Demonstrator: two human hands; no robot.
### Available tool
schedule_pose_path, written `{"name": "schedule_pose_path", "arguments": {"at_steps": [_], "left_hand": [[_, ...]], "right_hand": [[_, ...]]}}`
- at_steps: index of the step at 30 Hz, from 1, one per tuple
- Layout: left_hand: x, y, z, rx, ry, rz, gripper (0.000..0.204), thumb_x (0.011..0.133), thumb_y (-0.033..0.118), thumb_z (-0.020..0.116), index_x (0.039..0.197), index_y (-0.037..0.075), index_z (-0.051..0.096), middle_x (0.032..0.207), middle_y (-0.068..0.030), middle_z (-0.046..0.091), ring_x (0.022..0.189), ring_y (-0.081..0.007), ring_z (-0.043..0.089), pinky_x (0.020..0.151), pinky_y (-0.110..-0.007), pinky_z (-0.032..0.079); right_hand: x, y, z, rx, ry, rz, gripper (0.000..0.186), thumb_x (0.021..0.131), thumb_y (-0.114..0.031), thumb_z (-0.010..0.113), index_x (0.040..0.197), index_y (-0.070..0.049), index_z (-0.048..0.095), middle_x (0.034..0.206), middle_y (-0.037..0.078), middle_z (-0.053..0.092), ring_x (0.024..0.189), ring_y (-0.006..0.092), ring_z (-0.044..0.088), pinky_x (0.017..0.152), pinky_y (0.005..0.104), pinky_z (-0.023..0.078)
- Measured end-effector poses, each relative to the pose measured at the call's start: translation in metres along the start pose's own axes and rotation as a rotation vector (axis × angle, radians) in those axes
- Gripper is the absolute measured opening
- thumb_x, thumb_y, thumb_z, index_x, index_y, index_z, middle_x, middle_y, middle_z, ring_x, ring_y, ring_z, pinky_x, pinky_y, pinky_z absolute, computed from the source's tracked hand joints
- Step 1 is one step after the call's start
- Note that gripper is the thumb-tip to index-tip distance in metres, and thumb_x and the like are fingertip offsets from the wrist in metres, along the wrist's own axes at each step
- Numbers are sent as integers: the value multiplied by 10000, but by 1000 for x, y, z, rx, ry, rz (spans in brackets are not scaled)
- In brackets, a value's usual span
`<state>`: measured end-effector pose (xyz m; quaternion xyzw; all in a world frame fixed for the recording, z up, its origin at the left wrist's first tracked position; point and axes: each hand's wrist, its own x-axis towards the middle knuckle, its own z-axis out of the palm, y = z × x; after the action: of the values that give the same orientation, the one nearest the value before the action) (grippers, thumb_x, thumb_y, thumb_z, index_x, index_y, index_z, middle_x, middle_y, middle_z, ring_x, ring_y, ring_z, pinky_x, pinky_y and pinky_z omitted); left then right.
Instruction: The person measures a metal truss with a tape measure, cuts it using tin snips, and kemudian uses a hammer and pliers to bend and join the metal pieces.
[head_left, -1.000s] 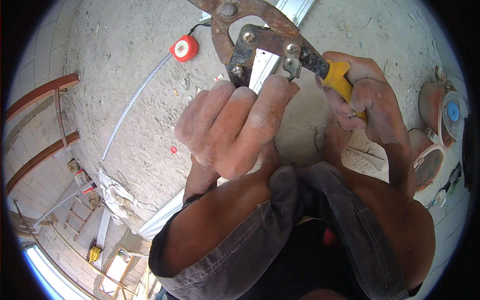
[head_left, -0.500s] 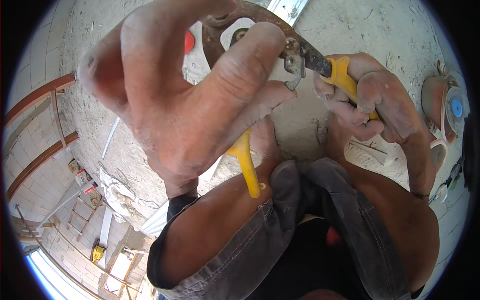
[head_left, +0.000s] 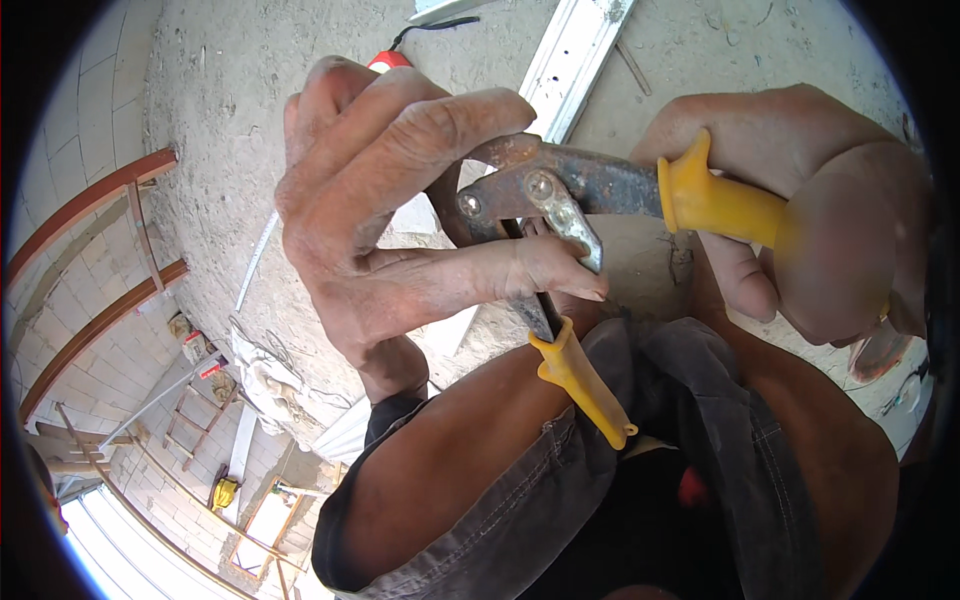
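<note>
Rusty tin snips [head_left: 545, 195] with two yellow handles are held up close to the camera. My right hand [head_left: 810, 240] grips the upper yellow handle [head_left: 720, 205]. The fingers of my left hand [head_left: 400, 210] curl over the snips' rusty head and pivot, with the thumb pressed along the lower arm. Its lower yellow handle [head_left: 585, 385] hangs free above my knees. The blades are hidden behind my left hand.
Below lies a dusty concrete floor [head_left: 200, 130] with a white metal profile [head_left: 575, 50] and a red round object on a black cord [head_left: 390, 58]. White rags [head_left: 270, 385] and a ladder [head_left: 190, 425] lie at lower left. A block wall with red-brown rails [head_left: 90, 200] stands left.
The snips have turned and come closer to the camera. My left hand moved from below the head onto it. The handles have spread apart, one now pointing right and one down.
</note>
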<state>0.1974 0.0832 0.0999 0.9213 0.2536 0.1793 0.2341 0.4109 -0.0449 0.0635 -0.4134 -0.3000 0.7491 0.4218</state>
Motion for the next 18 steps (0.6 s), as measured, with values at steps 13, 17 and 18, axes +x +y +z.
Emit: {"name": "schedule_pose_path", "arguments": {"at_steps": [13,17,18], "left_hand": [[-13,6,19,-112,17,-226,615,266,430,895,694,66,646,598,50,496,643,-77,405,544,-244,311],[-16,7,12,33,-54,-231,701,325,539,862,795,62,658,728,17,540,729,-108,441,611,-267,351],[-9,6,18,45,-59,-196,735,345,578,852,831,59,661,771,4,555,754,-117,453,628,-271,363]], "right_hand": [[8,50,6,-28,69,-34,264,764,-167,446,947,19,489,585,14,383,373,67,283,334,187,254],[15,44,-1,-21,-11,-60,251,767,-161,444,946,9,487,586,17,387,367,74,287,333,189,259],[8,30,-7,-52,1,-60,247,768,-160,443,945,7,487,586,18,388,366,75,288,333,190,260]]}}
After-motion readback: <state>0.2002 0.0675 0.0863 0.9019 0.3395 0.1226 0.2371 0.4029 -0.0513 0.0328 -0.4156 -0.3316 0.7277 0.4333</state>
